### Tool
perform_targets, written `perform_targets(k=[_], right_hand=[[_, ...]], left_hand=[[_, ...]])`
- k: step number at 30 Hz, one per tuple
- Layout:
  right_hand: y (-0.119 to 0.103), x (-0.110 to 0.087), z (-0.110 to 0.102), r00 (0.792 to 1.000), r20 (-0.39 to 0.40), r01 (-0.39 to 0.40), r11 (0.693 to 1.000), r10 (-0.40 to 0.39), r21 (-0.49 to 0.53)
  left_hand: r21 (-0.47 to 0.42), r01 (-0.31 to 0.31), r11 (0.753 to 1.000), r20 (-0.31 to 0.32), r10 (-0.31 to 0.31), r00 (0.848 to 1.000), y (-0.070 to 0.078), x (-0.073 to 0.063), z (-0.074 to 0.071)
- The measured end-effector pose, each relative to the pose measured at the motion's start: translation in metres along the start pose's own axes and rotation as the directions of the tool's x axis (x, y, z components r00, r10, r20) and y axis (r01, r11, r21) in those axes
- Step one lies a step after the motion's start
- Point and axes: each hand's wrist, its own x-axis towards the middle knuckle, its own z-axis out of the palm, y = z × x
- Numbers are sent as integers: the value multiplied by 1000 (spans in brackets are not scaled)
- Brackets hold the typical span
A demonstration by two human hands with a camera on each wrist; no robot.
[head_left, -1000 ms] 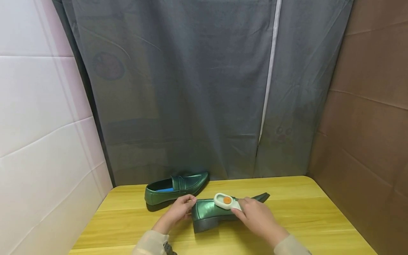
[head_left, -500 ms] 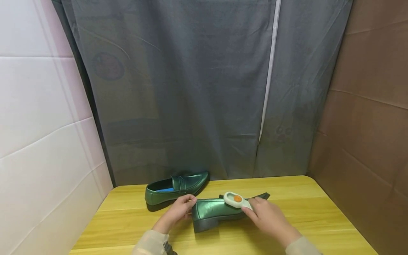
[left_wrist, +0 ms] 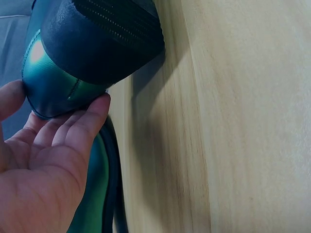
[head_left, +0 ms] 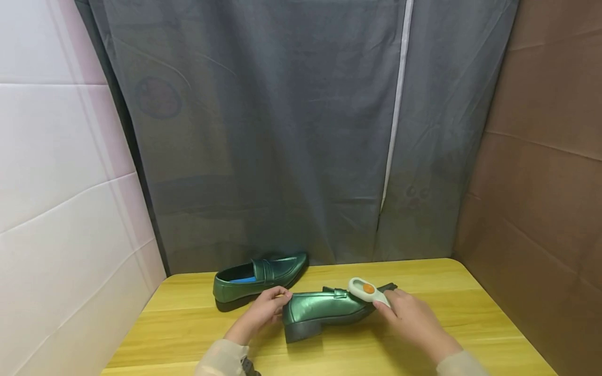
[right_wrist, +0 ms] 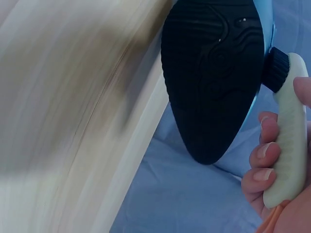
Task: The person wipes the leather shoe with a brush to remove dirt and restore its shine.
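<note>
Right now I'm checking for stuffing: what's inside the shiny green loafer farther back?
The shiny green loafer shows a blue surface inside; its upper hides the toe's interior.

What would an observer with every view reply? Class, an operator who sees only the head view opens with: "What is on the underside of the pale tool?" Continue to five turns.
Observer: The right wrist view shows a dark, brush-like head on the pale tool.
Operator: Is the underside of the nearer shoe plain at the toe?
Observer: No, wavy grooves run across its dark sole.
Operator: And the handle's end, hidden by the right hand?
Observer: An orange strap shows beside it.
</note>
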Motion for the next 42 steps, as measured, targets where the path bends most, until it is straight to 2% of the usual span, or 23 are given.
perform_targets(k=[6,16,24,31,42], right_hand=[[10,0,-3,1000,-10,-14,1000,14,11],[29,-7,-5,998,-30,-54,998,55,23],[38,-11,-9,997,-26,-69,997,70,14],[43,-13,-11,997,-23,-79,997,79,12],[47,-16,-11,995,-15,-98,995,98,5]], left_hand=[[6,3,1000,9,-3,1000,3,0,0],[5,-21,1000,63,20,998,2,1,-1],[27,-39,999,30,38,999,2,2,2],[93,-102,990,-3,103,995,3,0,5],[83,-146,986,-38,149,988,13,-1,8]])
